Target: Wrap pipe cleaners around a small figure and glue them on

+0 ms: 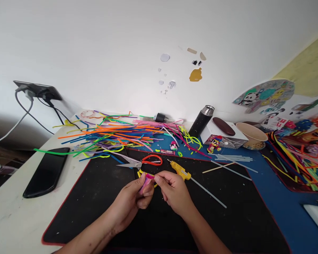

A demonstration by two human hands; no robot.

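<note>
My left hand is closed around a small pink and purple pipe-cleaner piece, with much of it hidden by the fingers. My right hand pinches the magenta end of that piece between thumb and forefinger. Just beyond the hands lie scissors with red and yellow handles, their blades pointing left. A yellow hot glue gun rests beyond my right hand, a clear glue stick trailing out of its back end. Both hands are above the black mat.
Loose pipe cleaners in many colours are heaped along the wall. A phone lies at left. Toward the back right stand a black thermos, a white box, a bowl and a small figure. More glue sticks lie at right.
</note>
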